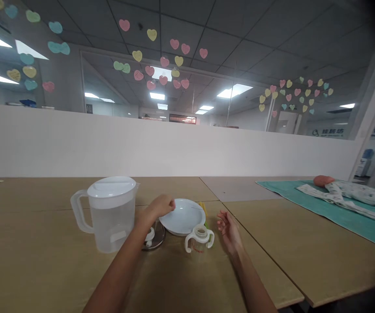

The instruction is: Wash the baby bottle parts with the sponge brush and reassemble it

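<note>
My left hand (164, 205) is closed above the left rim of a white bowl (184, 217); whatever its fingers might hold is hidden. To the right of the bowl, my right hand (228, 229) is open, fingers loosely bent and nothing in them. Between my arms stands a clear baby bottle (199, 243) with two white handles, its top uncovered, close to the bowl's front. Partly behind my left forearm lies a dark round dish (158, 238) bearing a small white part (149, 235). Yellow and green sticks (203, 208) show along the bowl's right side.
A lidded translucent pitcher (112, 217) stands left of my left arm. On the right table, a teal mat (334, 217) carries a doll-like figure in patterned cloth (360, 195). A low white wall (174, 150) with glass above closes off the back.
</note>
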`<act>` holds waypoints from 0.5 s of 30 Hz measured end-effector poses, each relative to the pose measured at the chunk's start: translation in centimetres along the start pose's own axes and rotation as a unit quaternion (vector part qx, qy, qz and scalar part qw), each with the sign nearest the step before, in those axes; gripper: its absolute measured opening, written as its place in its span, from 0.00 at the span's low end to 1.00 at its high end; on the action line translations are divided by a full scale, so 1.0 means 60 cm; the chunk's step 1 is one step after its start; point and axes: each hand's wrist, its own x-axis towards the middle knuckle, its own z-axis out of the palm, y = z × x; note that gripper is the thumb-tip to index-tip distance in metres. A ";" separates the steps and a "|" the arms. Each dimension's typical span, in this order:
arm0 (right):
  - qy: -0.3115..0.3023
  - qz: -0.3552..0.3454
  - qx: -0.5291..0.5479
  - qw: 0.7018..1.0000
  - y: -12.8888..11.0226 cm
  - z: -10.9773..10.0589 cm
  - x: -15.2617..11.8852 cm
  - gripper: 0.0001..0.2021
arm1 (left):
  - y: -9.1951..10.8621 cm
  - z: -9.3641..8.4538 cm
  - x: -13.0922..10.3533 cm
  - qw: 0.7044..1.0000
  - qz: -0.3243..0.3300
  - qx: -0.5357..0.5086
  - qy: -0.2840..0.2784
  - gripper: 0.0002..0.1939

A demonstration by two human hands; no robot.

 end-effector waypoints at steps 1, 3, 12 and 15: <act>0.006 0.008 0.013 1.000 0.000 -0.001 0.001 0.13 | -0.014 -0.007 -0.004 0.999 -0.026 0.015 -0.019 0.09; 0.016 0.023 0.034 0.999 0.000 -0.002 0.003 0.12 | -0.038 -0.012 -0.009 0.995 -0.072 0.041 -0.053 0.05; 0.035 0.039 0.061 0.997 0.004 -0.006 0.007 0.09 | -0.063 0.029 -0.003 0.982 -0.127 0.051 -0.126 0.05; 0.043 0.038 0.041 0.998 0.006 -0.007 0.008 0.09 | -0.069 0.035 -0.002 0.982 -0.125 0.030 -0.137 0.06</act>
